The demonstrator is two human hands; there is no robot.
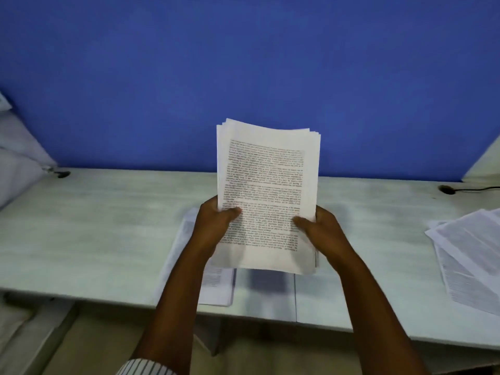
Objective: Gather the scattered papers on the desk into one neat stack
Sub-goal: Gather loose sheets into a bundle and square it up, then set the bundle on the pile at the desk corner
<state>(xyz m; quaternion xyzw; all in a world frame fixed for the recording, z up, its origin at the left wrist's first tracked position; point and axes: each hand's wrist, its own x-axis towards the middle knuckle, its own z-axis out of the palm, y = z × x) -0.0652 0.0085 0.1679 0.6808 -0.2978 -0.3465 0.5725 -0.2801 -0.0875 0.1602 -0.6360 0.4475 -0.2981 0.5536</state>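
The sheaf of papers is held upright above the middle of the table, its lower edge hanging just over the front edge, printed side toward the person. The top corners are stepped and uneven, so the step in hand looks like squaring the bundle. That probably goes best with a loosened grip: let the sheets drop on their lower edge against the table, tap, turn to a long edge, tap again. Squeezing hard would lock the offsets in. The left hand grips the left edge low down, thumb lying across the front sheet. The right hand mirrors it on the right edge, its thumb on the print. The other fingers of both hands are hidden behind the paper, apparently curled round the back. Both forearms reach forward and converge, wrists roughly level. More work remains: loose sheets lie at the front edge beneath the left forearm, and a fanned pile sits at the table's right end.
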